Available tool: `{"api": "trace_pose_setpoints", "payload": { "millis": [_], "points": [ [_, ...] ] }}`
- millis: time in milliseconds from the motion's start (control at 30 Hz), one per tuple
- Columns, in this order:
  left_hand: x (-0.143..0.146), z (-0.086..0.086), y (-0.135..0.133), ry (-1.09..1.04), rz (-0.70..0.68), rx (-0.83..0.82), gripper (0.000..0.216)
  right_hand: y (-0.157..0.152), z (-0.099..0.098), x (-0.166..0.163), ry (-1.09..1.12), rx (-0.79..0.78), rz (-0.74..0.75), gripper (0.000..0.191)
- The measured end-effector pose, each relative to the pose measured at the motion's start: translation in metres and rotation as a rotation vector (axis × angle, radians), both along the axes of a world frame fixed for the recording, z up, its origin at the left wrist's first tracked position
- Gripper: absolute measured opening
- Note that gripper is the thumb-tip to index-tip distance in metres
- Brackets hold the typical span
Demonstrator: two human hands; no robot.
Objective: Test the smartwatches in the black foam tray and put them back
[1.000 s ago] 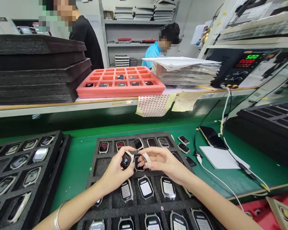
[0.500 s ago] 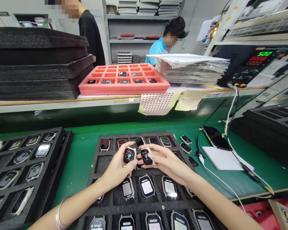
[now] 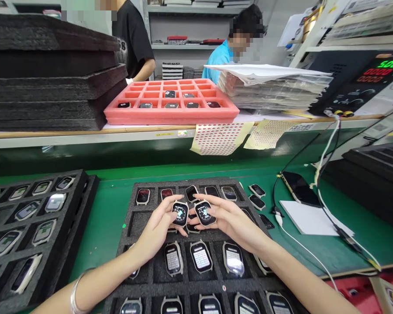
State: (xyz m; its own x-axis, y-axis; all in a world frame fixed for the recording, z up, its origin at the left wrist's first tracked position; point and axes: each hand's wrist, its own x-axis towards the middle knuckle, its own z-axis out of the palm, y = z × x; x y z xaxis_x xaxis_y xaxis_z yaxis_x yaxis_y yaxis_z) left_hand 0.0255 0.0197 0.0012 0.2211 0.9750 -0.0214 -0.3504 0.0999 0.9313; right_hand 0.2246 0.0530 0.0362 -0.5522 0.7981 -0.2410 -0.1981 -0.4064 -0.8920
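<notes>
Two strapless smartwatches are held side by side over a black foam tray [image 3: 131, 237], each with a lit dial on its screen. My left hand [image 3: 160, 224] is closed around the left smartwatch [image 3: 180, 214], its thumb at the edge of the screen. Around the right smartwatch [image 3: 204, 213], my right hand [image 3: 231, 220] is closed, with a fingertip on the glass. Below the hands, more watch bodies lie in the tray's slots, such as a watch with a white keypad-like screen [image 3: 201, 256]. Watches with dark screens fill the back row, and my hands partly hide the row beneath them.
Another foam tray of watches [image 3: 46, 226] stands at left. At right lie two loose watches [image 3: 257, 196], a phone [image 3: 301, 189], white paper [image 3: 314, 218] and cables. A pink foam tray [image 3: 170, 118] and a power supply [image 3: 350, 83] sit on the shelf. Two people are beyond.
Both watches have turned more squarely toward me, and their dials show brighter. My left thumb has moved onto its watch's screen edge. The camera view has shifted slightly; the person in black has moved right.
</notes>
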Motion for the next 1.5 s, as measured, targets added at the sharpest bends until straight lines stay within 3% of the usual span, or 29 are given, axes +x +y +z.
{"api": "trace_pose_setpoints", "payload": {
  "millis": [667, 900, 1000, 1133, 1233, 1433, 1500],
  "points": [
    [0.001, 0.004, -0.004, 0.037, -0.027, 0.044, 0.033, -0.003, -0.006, 0.001, -0.129, 0.172, 0.014, 0.05],
    [-0.007, 0.009, -0.004, -0.077, -0.071, -0.032, 0.04, -0.003, -0.004, 0.007, -0.099, 0.255, 0.178, 0.074],
    [-0.013, 0.01, -0.008, -0.107, -0.093, -0.016, 0.042, -0.002, -0.002, 0.018, -0.33, 0.426, 0.199, 0.06],
    [-0.019, 0.008, -0.013, -0.086, -0.114, -0.015, 0.036, 0.005, -0.007, 0.037, -0.809, 0.883, 0.102, 0.038],
    [-0.02, 0.009, -0.013, -0.061, -0.106, -0.017, 0.033, 0.011, -0.015, 0.048, -0.952, 1.103, 0.072, 0.033],
    [-0.02, 0.01, -0.011, -0.018, -0.073, -0.021, 0.037, 0.012, -0.028, 0.056, -1.018, 1.17, 0.043, 0.052],
    [-0.021, 0.009, -0.011, -0.012, -0.063, -0.017, 0.036, 0.012, -0.03, 0.058, -0.99, 1.151, -0.027, 0.048]
  ]
}}
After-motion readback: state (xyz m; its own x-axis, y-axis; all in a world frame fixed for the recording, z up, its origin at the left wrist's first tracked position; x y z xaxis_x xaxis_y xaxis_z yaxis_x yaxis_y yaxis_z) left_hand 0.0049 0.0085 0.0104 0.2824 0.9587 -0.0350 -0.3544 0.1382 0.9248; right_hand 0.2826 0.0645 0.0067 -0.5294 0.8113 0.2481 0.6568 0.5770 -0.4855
